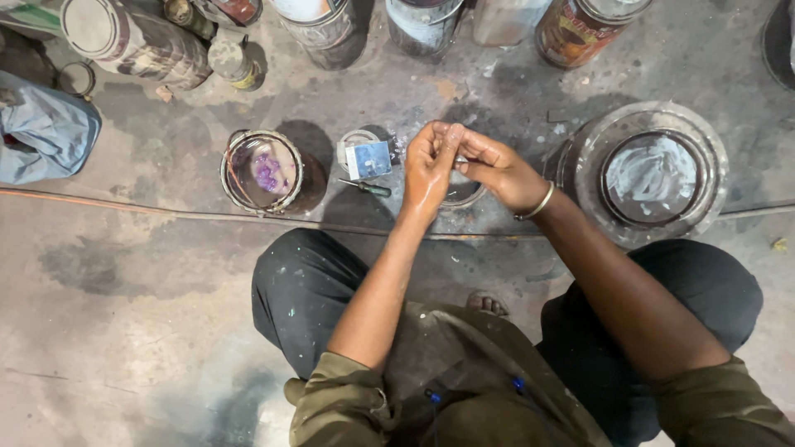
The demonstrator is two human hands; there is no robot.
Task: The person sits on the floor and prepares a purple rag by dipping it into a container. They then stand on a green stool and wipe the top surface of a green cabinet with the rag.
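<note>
Person squats on stained concrete floor (124,331). Left hand (428,165) and right hand (497,170) meet above small tin (464,195), fingertips pinched together on something tiny; what it is, cannot tell. Metal bangle (538,203) on right wrist. Small tin on floor directly under hands, mostly hidden. Screwdriver (364,188) just left of it. Open paint can (263,170) with purple blob further left. Large lidded bucket (650,174) to right. Row of paint cans (331,25) along top.

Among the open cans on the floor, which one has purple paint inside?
The small open can left of the hands, beside the screwdriver; the large can at right holds whitish paint.
</note>
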